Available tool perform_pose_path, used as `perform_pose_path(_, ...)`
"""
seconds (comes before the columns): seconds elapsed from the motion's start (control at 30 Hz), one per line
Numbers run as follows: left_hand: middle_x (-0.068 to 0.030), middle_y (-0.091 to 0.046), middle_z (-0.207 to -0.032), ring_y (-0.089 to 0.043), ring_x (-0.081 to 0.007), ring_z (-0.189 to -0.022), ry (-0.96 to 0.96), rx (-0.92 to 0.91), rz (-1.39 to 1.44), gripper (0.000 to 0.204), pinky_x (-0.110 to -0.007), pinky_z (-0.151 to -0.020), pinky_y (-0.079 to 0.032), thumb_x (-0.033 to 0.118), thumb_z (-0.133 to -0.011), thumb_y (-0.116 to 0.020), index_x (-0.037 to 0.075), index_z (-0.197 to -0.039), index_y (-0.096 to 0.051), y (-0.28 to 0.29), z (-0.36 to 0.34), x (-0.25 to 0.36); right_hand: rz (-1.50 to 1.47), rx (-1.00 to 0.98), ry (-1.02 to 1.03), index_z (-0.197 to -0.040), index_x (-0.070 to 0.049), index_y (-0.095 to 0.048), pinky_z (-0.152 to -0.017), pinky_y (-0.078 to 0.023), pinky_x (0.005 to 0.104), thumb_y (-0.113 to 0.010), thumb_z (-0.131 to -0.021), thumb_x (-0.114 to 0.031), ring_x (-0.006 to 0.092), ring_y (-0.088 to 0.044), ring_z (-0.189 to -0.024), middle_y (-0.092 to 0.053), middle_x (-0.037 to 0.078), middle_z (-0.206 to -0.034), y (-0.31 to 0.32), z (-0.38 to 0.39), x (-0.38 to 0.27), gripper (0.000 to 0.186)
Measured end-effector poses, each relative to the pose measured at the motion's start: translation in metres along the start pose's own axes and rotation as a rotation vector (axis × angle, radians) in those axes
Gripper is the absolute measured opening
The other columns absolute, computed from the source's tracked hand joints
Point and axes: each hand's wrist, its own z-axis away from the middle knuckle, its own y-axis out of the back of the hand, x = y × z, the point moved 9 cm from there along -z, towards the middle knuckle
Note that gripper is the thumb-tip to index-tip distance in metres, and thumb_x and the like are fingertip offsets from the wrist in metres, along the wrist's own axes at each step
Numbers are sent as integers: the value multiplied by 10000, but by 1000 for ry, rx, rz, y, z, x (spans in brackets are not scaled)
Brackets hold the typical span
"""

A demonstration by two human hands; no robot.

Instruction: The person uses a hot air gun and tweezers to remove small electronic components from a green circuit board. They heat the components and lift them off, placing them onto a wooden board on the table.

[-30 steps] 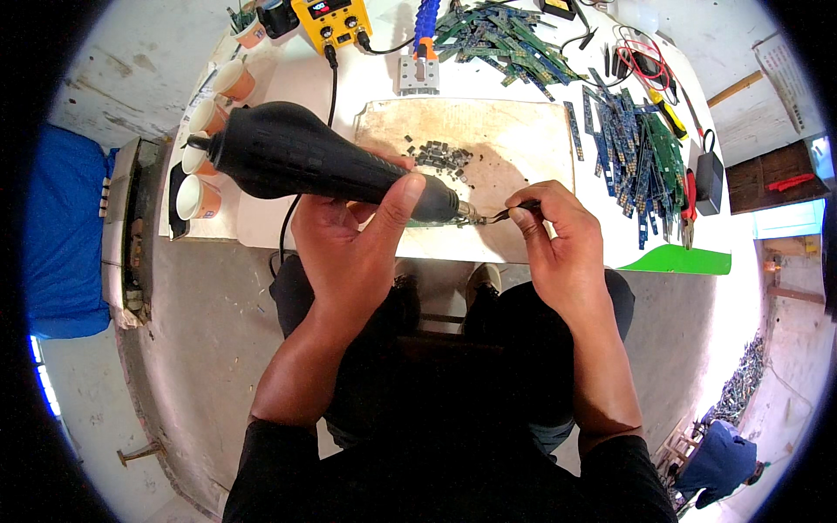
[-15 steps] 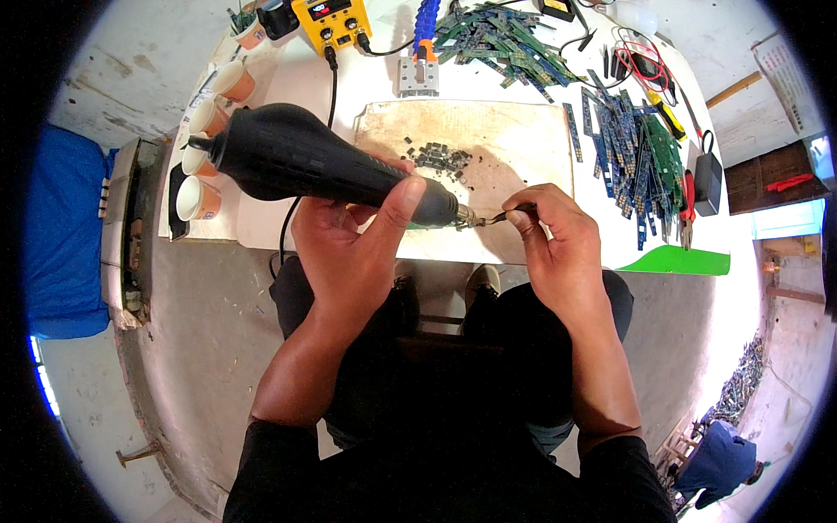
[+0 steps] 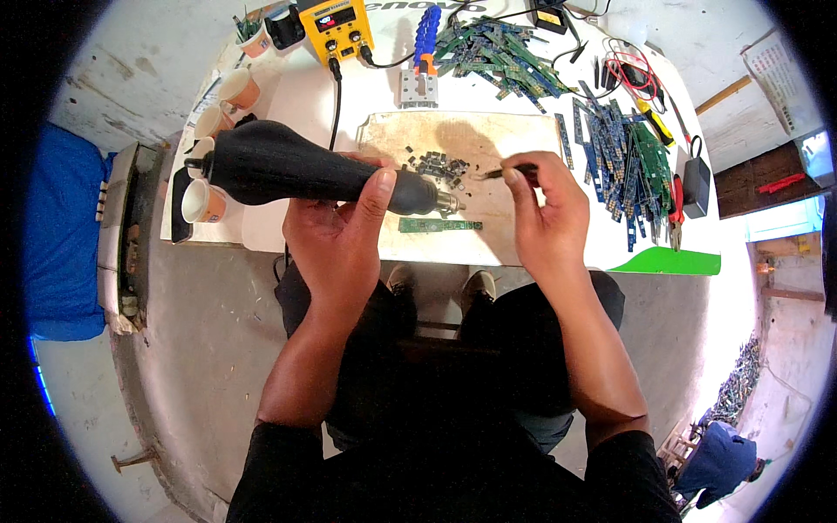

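My left hand (image 3: 336, 235) is closed around a black hot air gun (image 3: 296, 167), whose metal nozzle points right over the board. Between the thumb and fingers of my right hand (image 3: 551, 207) are dark tweezers (image 3: 506, 172), tips pointing left. Beneath the nozzle a narrow green circuit board strip (image 3: 427, 225) lies near the front edge of a stained tan work board (image 3: 506, 131). A heap of small dark chips (image 3: 438, 166) sits on that board, between the gun's nozzle and the tweezers; the tweezers' tips are apart from the heap.
Piles of circuit board strips (image 3: 501, 57) lie at the back and right (image 3: 623, 161). A yellow soldering station (image 3: 336, 30) stands at the back left, near several paper cups (image 3: 204, 202). Red-handled pliers (image 3: 677, 209) lie at the right. Another person (image 3: 717, 466) is at the lower right.
My right hand and the tweezers have moved up, away from the green strip, toward the chip heap. The gun has shifted slightly left, and the strip now shows in full.
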Motion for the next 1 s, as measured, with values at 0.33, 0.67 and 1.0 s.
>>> perform_pose_path(0.33,-113,-713,-1101,-681,-150,-1041,31,97,-64,259,-282,-915,-559,0,-966,-748,-40,-1191,-627,19,-7,3,-32,41,-159,-1070,0,-721,-762,-543,287,-704,-972,-8,164,-690,-813,-717,116,-945,3,14,17,99)
perform_pose_path(0.67,-161,-634,-1243,-676,-272,-1191,-462,264,6,478,-336,-1002,-575,-69,-920,-760,-61,-1320,-499,60,-81,76,-179,99,-222,-1089,8,-699,-807,-504,248,-674,-1013,-40,102,-630,-863,-679,40,-939,16,26,36,94)
perform_pose_path(1.0,-100,-689,-1176,-673,-212,-1086,-961,272,-521,333,-327,-924,-552,-3,-867,-775,32,-1183,-677,54,-221,58,-212,85,-200,-1045,32,-708,-801,-524,289,-676,-1005,-57,165,-655,-859,-688,103,-946,21,25,23,102)
